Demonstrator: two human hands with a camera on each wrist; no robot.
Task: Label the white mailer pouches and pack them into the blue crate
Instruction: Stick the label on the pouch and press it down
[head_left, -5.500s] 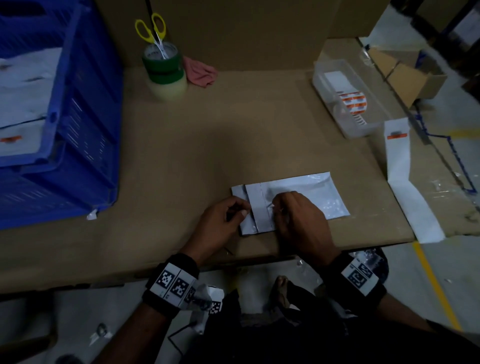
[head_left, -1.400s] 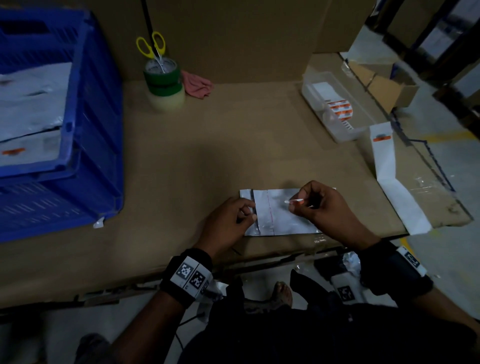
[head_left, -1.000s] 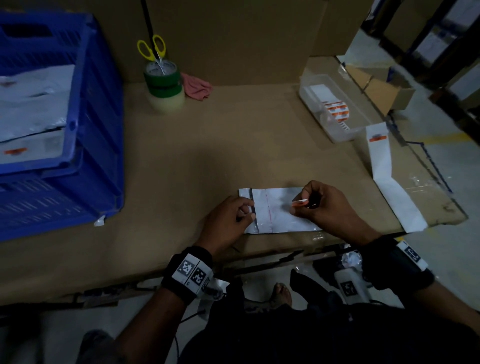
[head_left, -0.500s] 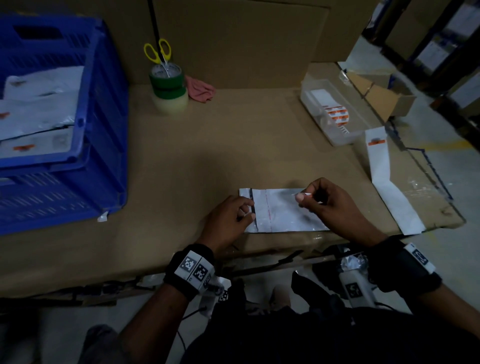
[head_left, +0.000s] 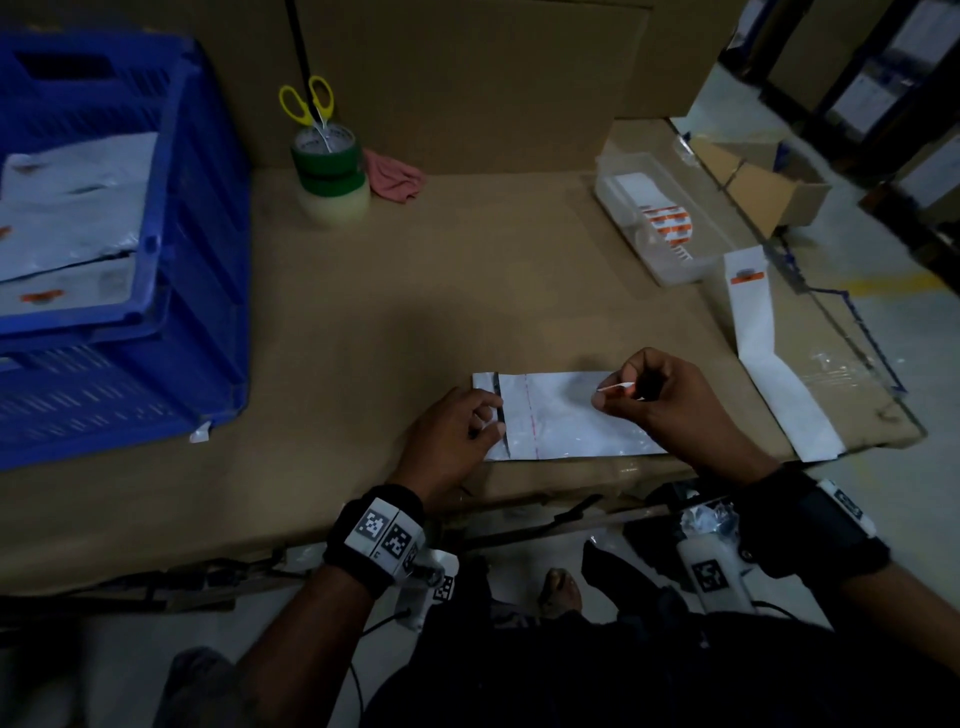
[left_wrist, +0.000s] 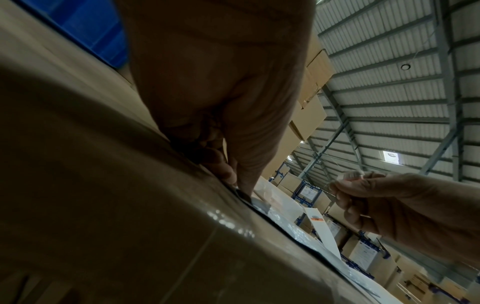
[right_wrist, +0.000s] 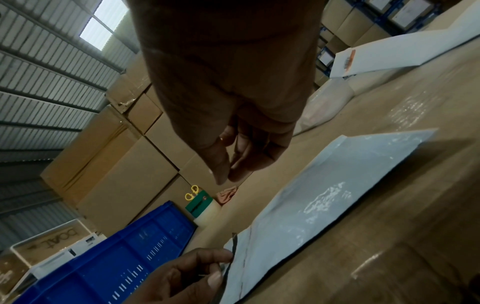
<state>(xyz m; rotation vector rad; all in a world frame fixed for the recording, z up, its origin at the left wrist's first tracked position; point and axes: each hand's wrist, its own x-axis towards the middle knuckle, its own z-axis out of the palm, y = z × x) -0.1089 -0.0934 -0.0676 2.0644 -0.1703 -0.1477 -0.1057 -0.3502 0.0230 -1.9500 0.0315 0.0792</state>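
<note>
Under the right hand: white mailer pouch (head_left: 569, 415) lies flat at the near edge of the cardboard tabletop (head_left: 415, 291), flap end toward the left hand.
Right hand (head_left: 660, 400): thumb and forefinger pinch a small sticker label (head_left: 615, 386), raised just above the pouch's far right part, not yet touching it.
Left hand (head_left: 452, 436): fingers curled onto the pouch's flap edge, pinning it down; the wrist view is dim, so whether the thumb goes under the edge I cannot tell.
Change: a second ago the label showed its orange print between the same fingertips; now it is turned nearly edge-on and held a little higher over the pouch.
Meaning: the label seems peeled and ready to press on.
Left of the holding hand: blue crate (head_left: 171, 291), well apart, with labelled pouches (head_left: 72, 208) inside.
Beyond the pinch: label roll (head_left: 670, 226) in its clear tray (head_left: 618, 171).
</note>
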